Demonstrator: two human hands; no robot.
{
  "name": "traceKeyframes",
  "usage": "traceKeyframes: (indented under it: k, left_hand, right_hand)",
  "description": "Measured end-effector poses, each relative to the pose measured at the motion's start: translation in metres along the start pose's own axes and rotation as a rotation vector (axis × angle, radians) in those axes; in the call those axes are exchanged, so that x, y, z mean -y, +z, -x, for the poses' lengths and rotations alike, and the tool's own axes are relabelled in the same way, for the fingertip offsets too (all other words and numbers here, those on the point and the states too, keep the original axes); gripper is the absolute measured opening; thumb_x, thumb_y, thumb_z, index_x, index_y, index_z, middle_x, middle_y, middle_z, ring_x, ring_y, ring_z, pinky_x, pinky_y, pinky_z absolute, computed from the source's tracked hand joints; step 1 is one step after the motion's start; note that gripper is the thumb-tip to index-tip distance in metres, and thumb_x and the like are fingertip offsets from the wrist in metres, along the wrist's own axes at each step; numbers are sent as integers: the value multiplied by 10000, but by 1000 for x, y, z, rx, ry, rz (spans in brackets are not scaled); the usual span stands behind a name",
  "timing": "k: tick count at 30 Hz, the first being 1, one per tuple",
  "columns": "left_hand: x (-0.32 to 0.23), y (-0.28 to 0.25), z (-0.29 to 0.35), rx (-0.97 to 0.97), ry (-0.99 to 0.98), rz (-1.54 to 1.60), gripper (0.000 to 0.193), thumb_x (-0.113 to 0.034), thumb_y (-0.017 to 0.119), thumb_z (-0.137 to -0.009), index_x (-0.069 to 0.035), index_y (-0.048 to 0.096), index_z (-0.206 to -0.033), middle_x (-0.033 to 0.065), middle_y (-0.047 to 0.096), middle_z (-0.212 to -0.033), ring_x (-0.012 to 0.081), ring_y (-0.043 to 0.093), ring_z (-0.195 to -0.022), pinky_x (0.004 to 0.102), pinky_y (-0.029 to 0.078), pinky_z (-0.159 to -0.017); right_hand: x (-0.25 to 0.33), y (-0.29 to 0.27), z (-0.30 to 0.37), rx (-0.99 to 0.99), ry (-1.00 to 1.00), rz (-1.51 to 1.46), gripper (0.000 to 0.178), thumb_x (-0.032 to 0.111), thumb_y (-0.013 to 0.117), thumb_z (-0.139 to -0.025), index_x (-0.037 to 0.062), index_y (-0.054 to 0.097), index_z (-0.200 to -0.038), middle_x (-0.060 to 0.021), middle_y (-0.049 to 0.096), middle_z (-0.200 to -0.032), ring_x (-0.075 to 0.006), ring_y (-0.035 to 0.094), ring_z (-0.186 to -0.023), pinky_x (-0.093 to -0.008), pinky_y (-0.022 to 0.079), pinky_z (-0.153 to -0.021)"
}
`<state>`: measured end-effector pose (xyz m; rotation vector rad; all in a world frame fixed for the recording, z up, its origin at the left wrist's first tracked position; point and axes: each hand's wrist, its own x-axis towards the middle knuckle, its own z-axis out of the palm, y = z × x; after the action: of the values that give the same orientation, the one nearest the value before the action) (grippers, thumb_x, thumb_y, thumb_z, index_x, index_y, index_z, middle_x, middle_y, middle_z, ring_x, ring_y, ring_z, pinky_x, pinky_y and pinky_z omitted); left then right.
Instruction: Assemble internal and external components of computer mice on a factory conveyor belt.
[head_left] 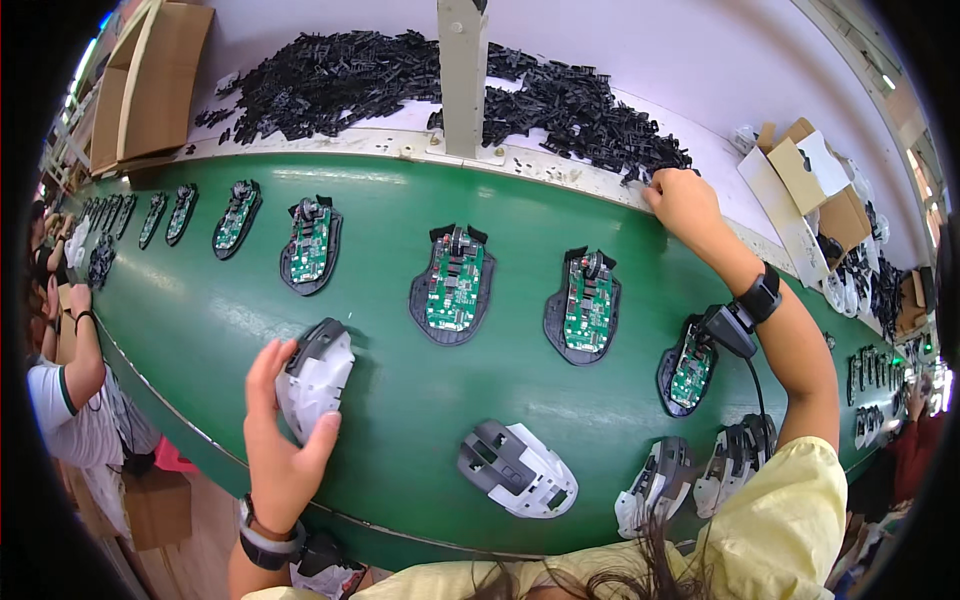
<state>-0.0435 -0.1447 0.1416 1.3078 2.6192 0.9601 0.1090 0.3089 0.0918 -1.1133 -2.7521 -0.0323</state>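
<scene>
My left hand (283, 440) is wrapped round a computer mouse top shell (318, 385), white with dark grey parts, tilted just above the green surface. My right arm stretches to the far right, where my right hand (684, 205) is closed at the end of a heap of small black plastic parts (590, 110). Whatever its fingers hold is hidden. Between my hands lie mouse bases with green circuit boards, one in the middle (455, 285) and another to its right (585, 310). A grey and white mouse shell (520, 470) rests nearer to me.
More mouse bases (310, 245) run in a row along the green conveyor belt (400, 420). Mouse shells (655, 485) stand near my right elbow. A metal post (462, 80) rises behind the belt. Cardboard boxes (165, 85) sit far left; a co-worker (85, 390) works there.
</scene>
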Motion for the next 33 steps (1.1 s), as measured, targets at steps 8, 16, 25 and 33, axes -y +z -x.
traceKeyframes:
  k: [8,16,25,33]
  left_hand:
    - [-42,2,-41,334,-541,1652,607,-345,516,-911,-36,324,-1396,132,531,-1253,263,580,-1049,319,507,-741]
    - [-37,37,-56,560,-525,1477,411,-203,506,-945,-49,411,-1315,81,568,-1173,154,560,-1005,283,457,-779]
    - [-31,36,-46,425,-404,1270,455,-19,516,-876,1,404,-1316,67,543,-1180,125,540,-1040,283,481,-859]
    - [-26,38,-48,437,-376,1264,445,15,506,-855,1,426,-1292,58,551,-1149,107,541,-1012,260,479,-836]
  right_hand:
    - [5,-14,15,-55,-263,-147,112,108,627,-768,7,629,-817,-186,619,-825,-363,611,-780,-451,486,-689]
    - [141,-89,96,-205,-986,-471,234,5,672,-718,-5,590,-938,-98,567,-867,-233,585,-703,-302,495,-594]
    - [186,-69,106,-133,-1165,-392,310,67,626,-689,-10,578,-984,-108,553,-916,-215,602,-741,-302,517,-626]
    - [192,-65,109,-160,-1191,-478,314,73,631,-682,-16,602,-982,-117,573,-915,-207,614,-706,-303,518,-584]
